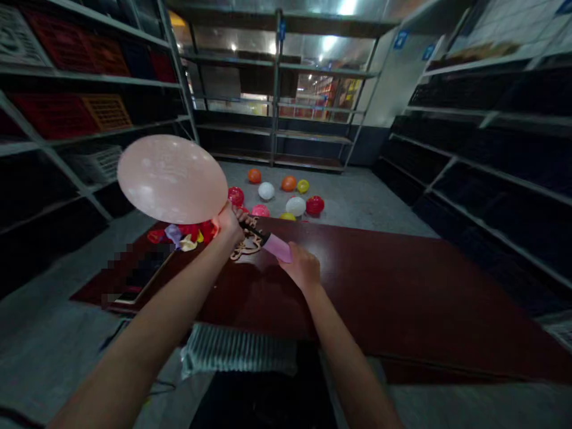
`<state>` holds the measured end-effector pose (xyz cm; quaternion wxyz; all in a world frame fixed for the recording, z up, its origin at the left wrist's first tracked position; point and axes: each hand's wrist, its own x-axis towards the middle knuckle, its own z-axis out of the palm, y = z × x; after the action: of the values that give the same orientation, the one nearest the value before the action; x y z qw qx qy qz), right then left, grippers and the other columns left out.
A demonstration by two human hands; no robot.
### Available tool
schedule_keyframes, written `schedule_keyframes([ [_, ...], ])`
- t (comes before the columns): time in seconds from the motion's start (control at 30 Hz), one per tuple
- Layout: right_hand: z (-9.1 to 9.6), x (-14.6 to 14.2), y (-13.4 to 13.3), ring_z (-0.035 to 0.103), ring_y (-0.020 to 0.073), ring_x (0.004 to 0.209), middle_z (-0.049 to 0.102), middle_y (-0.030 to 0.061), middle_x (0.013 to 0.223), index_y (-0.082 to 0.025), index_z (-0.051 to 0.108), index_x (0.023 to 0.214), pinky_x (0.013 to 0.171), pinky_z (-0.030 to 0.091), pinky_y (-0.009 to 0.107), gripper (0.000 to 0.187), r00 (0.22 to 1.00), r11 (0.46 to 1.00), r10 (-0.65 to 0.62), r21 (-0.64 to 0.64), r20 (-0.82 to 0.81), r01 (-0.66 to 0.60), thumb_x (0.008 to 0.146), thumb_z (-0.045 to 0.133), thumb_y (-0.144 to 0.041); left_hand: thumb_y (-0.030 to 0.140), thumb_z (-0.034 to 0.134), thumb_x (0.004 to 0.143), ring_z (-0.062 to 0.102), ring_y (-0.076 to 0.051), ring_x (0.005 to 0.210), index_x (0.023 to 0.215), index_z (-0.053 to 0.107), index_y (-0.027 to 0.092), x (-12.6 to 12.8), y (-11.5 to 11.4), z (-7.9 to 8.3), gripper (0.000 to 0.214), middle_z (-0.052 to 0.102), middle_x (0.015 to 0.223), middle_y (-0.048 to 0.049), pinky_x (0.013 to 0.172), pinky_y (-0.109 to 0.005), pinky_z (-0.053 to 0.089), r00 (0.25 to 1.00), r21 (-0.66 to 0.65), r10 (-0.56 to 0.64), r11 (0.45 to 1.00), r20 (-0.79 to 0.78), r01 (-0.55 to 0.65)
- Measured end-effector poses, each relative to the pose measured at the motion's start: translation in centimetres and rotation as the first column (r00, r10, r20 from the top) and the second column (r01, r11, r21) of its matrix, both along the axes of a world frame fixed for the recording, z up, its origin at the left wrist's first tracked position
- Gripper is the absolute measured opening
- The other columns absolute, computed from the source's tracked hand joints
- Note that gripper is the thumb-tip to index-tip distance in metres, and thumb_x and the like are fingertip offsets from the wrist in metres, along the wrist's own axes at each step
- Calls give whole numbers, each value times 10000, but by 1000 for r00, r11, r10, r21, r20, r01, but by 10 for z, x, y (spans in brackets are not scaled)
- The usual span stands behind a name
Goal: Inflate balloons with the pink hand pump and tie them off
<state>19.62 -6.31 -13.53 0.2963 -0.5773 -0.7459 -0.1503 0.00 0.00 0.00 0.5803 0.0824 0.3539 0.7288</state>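
Observation:
My left hand point(229, 221) is closed around the neck of an inflated pale pink balloon point(172, 179), which bulges up and to the left of it. The neck sits on the dark nozzle of a pink hand pump point(276, 246). My right hand point(301, 268) grips the pump's pink handle just to the right, above the dark red table point(402, 286). A small heap of uninflated balloons point(185, 233) in red, purple and yellow lies on the table left of my left hand.
Several inflated balloons point(286, 196) in red, orange, white and yellow lie on the grey floor beyond the table. Metal shelving point(67, 119) lines the left, right and back walls. A flat dark object point(143, 277) rests on the table's left part. A pale striped cloth point(236, 351) hangs below the table's near edge.

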Motion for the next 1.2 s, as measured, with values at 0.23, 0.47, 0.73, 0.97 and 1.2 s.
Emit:
schedule_keyframes([
  [0.23, 9, 6, -4, 686, 189, 760, 750, 38, 867, -200, 675, 1069, 645, 360, 290, 299, 998, 998, 56, -16, 12, -56, 874, 682, -427, 385, 415, 1073, 221, -79, 302, 594, 250, 197, -45, -4, 28, 540, 216, 419, 73, 343, -230, 239, 997, 28, 75, 997, 24, -75],
  [0.47, 13, -10, -4, 711, 205, 791, 766, 47, 889, -200, 677, 1088, 658, 411, 275, 374, 989, 996, 63, -52, -132, -70, 823, 744, -455, 608, 447, 1029, 218, -72, 314, 603, 226, 187, -57, -9, 74, 638, 216, 409, 64, 353, -225, 229, 991, 231, 120, 967, -58, -104],
  [0.73, 13, 1, 2, 721, 221, 804, 769, 35, 948, -228, 652, 1119, 667, 446, 285, 399, 913, 989, -71, -151, -402, 11, 824, 733, -485, 539, 541, 1013, 213, -102, 357, 599, 268, 208, 10, 14, 104, 596, 220, 432, 38, 398, -281, 178, 988, 406, 25, 913, -154, 41],
  [0.97, 15, 9, 8, 714, 236, 787, 764, 35, 927, -238, 643, 1109, 653, 433, 291, 432, 836, 970, -216, -213, -505, 122, 814, 706, -548, 476, 472, 1063, 165, -82, 328, 617, 247, 224, 94, 30, 92, 559, 155, 434, 67, 377, -267, 186, 932, 296, -104, 931, -346, 214],
  [1.2, 19, 21, 6, 698, 224, 795, 759, 30, 949, -245, 631, 1126, 644, 391, 287, 403, 846, 953, -272, -249, -459, 172, 835, 676, -521, 392, 428, 1083, 193, -77, 286, 610, 257, 221, 136, 18, 31, 531, 185, 411, 75, 325, -241, 169, 926, 183, -194, 947, -323, 262],
])
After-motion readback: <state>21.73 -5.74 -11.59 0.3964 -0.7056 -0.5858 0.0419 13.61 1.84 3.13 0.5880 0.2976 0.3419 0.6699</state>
